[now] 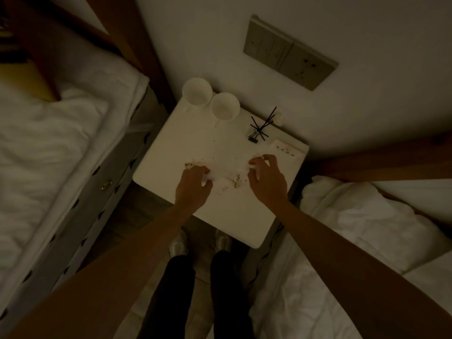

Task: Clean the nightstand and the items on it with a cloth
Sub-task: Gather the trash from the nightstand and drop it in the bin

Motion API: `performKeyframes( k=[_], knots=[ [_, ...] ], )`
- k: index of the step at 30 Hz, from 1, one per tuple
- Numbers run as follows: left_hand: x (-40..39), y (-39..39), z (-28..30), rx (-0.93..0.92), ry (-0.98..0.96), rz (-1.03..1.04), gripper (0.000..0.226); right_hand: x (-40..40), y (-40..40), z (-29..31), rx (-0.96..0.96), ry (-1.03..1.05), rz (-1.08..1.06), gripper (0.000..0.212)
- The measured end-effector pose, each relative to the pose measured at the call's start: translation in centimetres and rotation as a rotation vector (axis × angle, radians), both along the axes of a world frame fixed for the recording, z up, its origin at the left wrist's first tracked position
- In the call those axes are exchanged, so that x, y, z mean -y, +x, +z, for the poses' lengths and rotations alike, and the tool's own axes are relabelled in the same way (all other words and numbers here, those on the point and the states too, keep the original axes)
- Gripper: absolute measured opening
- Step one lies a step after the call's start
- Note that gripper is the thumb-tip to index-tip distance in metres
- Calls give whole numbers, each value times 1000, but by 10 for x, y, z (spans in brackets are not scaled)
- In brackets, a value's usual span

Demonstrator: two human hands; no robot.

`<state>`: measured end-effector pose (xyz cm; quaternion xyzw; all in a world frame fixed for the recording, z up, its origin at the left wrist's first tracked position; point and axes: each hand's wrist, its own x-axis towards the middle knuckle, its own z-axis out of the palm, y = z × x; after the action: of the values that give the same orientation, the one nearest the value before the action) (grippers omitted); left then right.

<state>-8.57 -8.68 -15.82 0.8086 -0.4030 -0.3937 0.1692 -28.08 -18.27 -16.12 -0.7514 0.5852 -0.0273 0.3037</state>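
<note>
The cloth (228,168) lies spread on the white desk (171,140), between the hands and over brown crumbs (193,164). It looks thin, soft and light, so it should bunch easily; its edges are the best places to hold. The left hand (194,189) has fingers curled down, pinching the cloth's left edge. The right hand (267,177) pinches the right edge, though the dim light makes this hard to confirm. Two cups (210,101) stand at the back.
</note>
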Motion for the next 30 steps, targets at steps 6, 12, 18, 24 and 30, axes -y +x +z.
performKeyframes(
  k=[6, 12, 18, 24, 30],
  knots=[
    [10, 4, 64, -31, -108, 104, 20, -3, -4, 54, 111, -59, 68, 22],
    [8, 8, 124, -122, -69, 274, 23, -9, 0, 107, 164, -73, 177, 21],
    [0, 15, 170, -141, -118, 387, 20, -5, 16, 159, 271, -144, 270, 16],
    [-13, 25, 205, -183, -169, 461, 24, 4, 49, 197, 303, -216, 381, 16],
    [-42, 50, 241, -216, -216, 604, 36, -8, 107, 231, 312, -186, 551, 20]
  ],
)
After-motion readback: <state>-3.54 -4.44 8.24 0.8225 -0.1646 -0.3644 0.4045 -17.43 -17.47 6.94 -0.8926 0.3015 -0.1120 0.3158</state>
